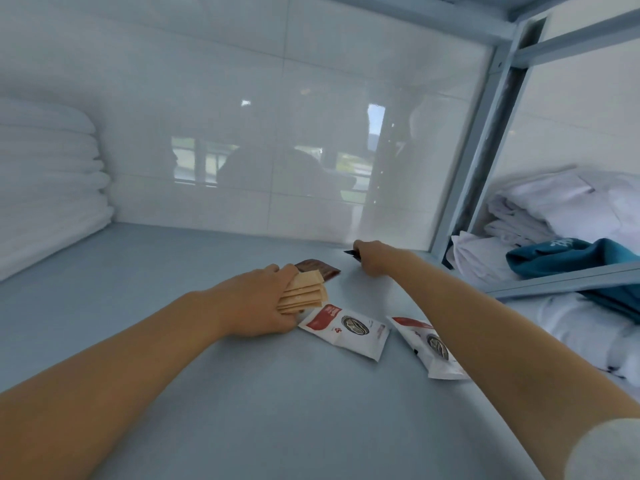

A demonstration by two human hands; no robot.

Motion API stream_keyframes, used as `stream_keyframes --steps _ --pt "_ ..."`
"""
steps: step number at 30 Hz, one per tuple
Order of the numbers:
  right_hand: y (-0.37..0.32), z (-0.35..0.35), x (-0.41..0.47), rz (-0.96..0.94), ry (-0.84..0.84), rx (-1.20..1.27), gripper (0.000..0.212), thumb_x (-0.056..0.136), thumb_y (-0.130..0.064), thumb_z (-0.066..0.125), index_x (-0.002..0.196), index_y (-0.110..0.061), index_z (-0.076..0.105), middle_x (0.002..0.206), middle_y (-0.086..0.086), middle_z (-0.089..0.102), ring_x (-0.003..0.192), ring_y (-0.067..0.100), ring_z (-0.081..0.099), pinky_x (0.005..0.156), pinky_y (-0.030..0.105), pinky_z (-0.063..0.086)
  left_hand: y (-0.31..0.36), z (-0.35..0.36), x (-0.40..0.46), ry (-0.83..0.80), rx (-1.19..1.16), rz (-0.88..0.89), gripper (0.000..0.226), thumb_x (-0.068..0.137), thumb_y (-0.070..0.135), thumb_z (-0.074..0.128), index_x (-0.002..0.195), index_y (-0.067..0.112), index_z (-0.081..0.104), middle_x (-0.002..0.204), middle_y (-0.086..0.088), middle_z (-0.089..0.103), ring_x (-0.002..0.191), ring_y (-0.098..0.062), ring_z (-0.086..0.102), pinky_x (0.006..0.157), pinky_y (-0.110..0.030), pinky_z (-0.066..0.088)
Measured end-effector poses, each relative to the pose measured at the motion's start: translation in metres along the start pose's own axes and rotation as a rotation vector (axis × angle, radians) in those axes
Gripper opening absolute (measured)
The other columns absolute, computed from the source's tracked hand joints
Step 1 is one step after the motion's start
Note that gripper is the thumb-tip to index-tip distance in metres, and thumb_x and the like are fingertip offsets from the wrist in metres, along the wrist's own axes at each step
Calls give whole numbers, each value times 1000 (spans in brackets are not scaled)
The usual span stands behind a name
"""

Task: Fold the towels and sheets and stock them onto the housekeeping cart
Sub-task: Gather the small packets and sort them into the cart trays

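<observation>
Left hand point(258, 301) grips a stack of tan packets point(304, 292), probably tidying the shelf point(138, 341). Right hand point(372, 259) pinches something dark, far right. Folded towels point(48, 188) sit far left.

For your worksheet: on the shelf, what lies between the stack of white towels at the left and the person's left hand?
Nothing: the head view shows only bare blue shelf between the stack of white towels and the left hand, which grips tan sachets.

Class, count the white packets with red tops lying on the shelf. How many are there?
2. One white packet lies just right of the left hand; the other white packet lies further right, partly under the right forearm. More may be hidden.
</observation>
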State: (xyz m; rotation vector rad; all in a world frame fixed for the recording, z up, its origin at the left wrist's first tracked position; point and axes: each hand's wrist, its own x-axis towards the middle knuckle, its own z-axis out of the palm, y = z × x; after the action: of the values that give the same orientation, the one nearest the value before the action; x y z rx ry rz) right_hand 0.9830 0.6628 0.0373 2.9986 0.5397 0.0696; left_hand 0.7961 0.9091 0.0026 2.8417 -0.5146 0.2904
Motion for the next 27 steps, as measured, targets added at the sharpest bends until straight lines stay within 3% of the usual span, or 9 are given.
stream_keyframes --steps 4,7,10,13,16,19,21,23,27 --pt "-25 -14 2 -71 71 193 18 99 -4 41 115 -12 41 99 17 57 83 33 56 64 39 44 -10 -6 -2 -40 -19 -40 48 78 59 58 117 40 38 100 10 51 84 -8 57 71 -30 46" --pt "-61 -15 8 -153 28 303 25 102 -15 48 126 -12 42 106 15 59 97 36 59 77 45 49 -21 -11 -4 -49 18 -74 46 79 59 58 115 39 36 100 9 50 84 -8 56 75 -33 49" --pt "-93 -3 16 -138 -93 153 53 102 -48 53 139 -13 38 120 14 56 102 32 56 82 39 43 -32 -16 -8 -48 18 -111 49 74 60 55 113 36 37 98 8 50 85 -10 55 77 -35 48" --pt "-106 2 20 -117 -161 -34 64 102 -59 42 149 -17 32 133 14 50 106 32 58 82 39 42 -36 -17 -10 -42 21 -105 48 75 59 56 112 35 39 97 8 50 84 -10 55 74 -35 48" --pt "-106 -5 17 -142 -153 -43 43 103 -36 49 139 -15 39 105 6 58 76 22 59 61 34 46 -34 -16 -10 -43 43 -68 45 78 57 59 112 34 40 96 8 50 82 -9 54 73 -34 47" --pt "-99 -9 6 -140 -132 -55 31 95 -16 56 125 -17 48 103 8 60 82 25 65 70 39 60 -30 -18 -9 -31 31 -30 42 79 55 61 109 34 40 96 7 51 81 -11 56 73 -36 50" --pt "-95 -6 -2 -142 -118 -43 31 94 -15 59 124 -18 50 108 8 61 93 28 65 84 44 60 -25 -20 -9 -11 31 -1 42 80 54 63 111 34 41 96 7 52 82 -12 57 75 -37 52" --pt "-88 -3 -11 -141 -93 -16 30 96 -17 57 125 -19 50 109 7 62 98 28 63 88 44 56 -18 -21 -9 4 0 32 42 82 53 64 112 35 42 96 8 53 81 -11 57 75 -36 53" --pt "-54 -15 -44 -60 -33 112 42 92 -2 45 131 -18 45 101 9 59 86 26 58 69 38 49 7 -22 -8 -3 -45 138 42 80 56 64 110 35 43 96 9 54 80 -11 58 68 -31 48"
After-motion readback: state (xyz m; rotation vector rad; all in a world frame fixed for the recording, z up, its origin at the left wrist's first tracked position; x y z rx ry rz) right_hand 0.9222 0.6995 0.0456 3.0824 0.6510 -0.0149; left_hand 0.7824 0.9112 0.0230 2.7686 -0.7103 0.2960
